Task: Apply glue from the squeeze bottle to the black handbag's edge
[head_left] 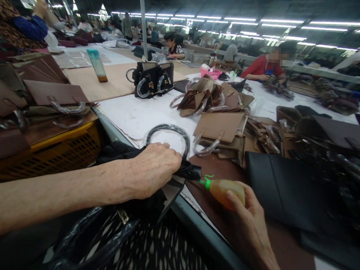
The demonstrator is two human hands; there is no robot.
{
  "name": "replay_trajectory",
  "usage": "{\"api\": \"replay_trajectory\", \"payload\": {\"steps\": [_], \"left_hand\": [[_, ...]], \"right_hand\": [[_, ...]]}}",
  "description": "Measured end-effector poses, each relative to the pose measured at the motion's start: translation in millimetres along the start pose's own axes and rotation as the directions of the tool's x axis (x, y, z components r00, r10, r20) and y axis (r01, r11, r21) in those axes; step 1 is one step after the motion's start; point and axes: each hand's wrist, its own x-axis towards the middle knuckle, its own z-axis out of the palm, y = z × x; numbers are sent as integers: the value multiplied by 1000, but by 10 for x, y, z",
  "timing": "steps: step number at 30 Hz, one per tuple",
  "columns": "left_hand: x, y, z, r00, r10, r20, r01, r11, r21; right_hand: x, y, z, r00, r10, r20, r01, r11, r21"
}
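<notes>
My left hand point(151, 170) is closed on the top edge of a black handbag point(126, 152) that lies over the table's near edge and my lap. One plastic-wrapped handle point(169, 128) arches up beyond my knuckles; the other wrapped handle point(95, 244) hangs toward me, near a small gold-coloured metal fitting. In my right hand point(248, 214) is a soft squeeze bottle point(227, 191) of amber liquid with a green nozzle. It is tipped sideways, its tip pointing left, close to the bag's right end. Whether the tip touches the bag I cannot tell.
Brown handbags point(219, 127) with wrapped handles pile up on the white-covered table point(123, 110). Black sheets point(275, 187) lie at right. A yellow crate point(61, 151) stands left under more bags. Farther back are finished black bags point(153, 79), a tall bottle point(97, 65) and a co-worker in red point(258, 68).
</notes>
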Motion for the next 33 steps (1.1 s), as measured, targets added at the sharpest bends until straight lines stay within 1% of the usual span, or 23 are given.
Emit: {"api": "replay_trajectory", "payload": {"steps": [4,8,15,18,20,23,26,28,33], "left_hand": [[49,-25,-48,999,-38,37,39,999,-15],[45,-21,-47,999,-31,13,31,999,-13],[7,7,-24,999,-39,23,39,999,-23],[-6,13,-22,998,-41,38,42,998,-40],[-13,19,-25,998,-42,44,44,998,-49],[-26,33,-20,997,-53,58,57,997,-58],[-49,44,29,997,-50,62,54,996,-69],[-68,48,88,999,-34,36,37,996,-78],[-98,45,203,999,-18,-30,16,997,-76]], "right_hand": [[81,28,60,999,-28,28,27,999,29],[92,-7,75,999,-28,20,28,1000,6],[-54,-126,19,994,72,85,-69,997,-44],[-77,-134,9,991,91,95,-88,995,-36],[-77,-137,9,994,75,76,-71,996,-50],[-71,-157,8,997,32,70,-24,992,-122],[-71,-205,-7,991,22,133,-2,989,-150],[-75,-238,-22,987,25,160,1,988,-156],[-80,-244,-22,993,32,114,-15,989,-149]]}}
